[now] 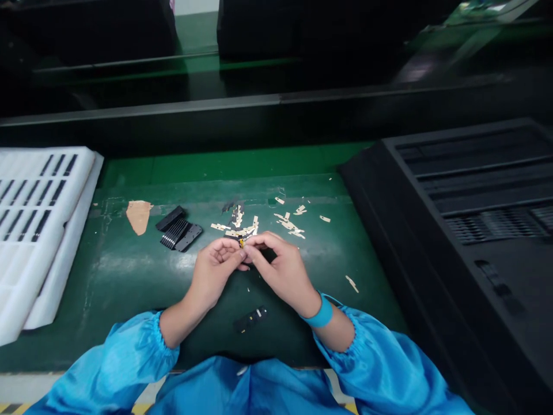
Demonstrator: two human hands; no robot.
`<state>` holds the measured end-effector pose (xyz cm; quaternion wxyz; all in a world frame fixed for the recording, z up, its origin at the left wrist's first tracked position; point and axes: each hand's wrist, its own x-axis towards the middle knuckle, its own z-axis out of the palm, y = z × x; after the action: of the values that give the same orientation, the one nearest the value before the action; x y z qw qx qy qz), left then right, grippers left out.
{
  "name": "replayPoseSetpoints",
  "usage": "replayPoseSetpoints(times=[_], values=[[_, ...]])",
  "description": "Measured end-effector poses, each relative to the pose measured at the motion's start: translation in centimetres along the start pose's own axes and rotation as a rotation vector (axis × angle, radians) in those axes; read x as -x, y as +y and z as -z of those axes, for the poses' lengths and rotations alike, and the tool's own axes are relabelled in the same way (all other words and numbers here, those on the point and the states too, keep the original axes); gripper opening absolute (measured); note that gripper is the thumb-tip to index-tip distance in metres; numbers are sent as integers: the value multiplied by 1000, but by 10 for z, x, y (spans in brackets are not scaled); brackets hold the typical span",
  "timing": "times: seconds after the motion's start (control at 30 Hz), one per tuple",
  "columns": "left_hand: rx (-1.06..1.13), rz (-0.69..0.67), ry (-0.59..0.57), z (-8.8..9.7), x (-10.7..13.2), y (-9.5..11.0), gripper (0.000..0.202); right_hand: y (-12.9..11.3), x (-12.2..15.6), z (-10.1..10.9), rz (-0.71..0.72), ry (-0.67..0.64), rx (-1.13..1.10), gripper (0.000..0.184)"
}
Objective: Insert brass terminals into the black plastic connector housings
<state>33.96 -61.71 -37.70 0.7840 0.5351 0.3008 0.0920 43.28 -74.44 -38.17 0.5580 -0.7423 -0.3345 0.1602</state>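
Note:
Both hands meet over the green mat, pinching a small black and yellow part (241, 243) between the fingertips. My left hand (212, 270) grips it from the left with the thumb and fingers closed. From the right, my right hand (283, 266), with a blue wristband (319, 313), pinches at the same spot; the fingers hide most of the part. Just beyond the fingertips lies a loose pile of cream strips (237, 222). To the left is a stack of black slotted parts (180, 230). Nearer my body lies a flat black piece (249, 320) with small light spots.
White foam trays (82, 202) with dark slots are stacked at the left. A large black tray (389, 230) stands at the right. More cream strips (290, 223) and a tan scrap (138, 217) lie on the green mat (129, 276). A dark ledge (259, 129) runs behind.

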Motion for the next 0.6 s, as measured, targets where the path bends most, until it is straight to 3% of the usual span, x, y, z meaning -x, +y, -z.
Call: replayPoseSetpoints(times=[0.1, 0.27, 0.5, 0.6], values=[[-37, 23, -28, 1, 0, 0, 30, 1, -1, -1, 11, -6, 10, 12], [-227, 23, -149, 10, -1, 4, 26, 3, -4, 8, 160, -87, 241, 19], [-289, 22, -113, 18, -4, 6, 29, 7, -5, 9, 242, -159, 402, 21], [-298, 11, -103, 17, -5, 4, 26, 6, -4, 10, 269, -94, 426, 21]])
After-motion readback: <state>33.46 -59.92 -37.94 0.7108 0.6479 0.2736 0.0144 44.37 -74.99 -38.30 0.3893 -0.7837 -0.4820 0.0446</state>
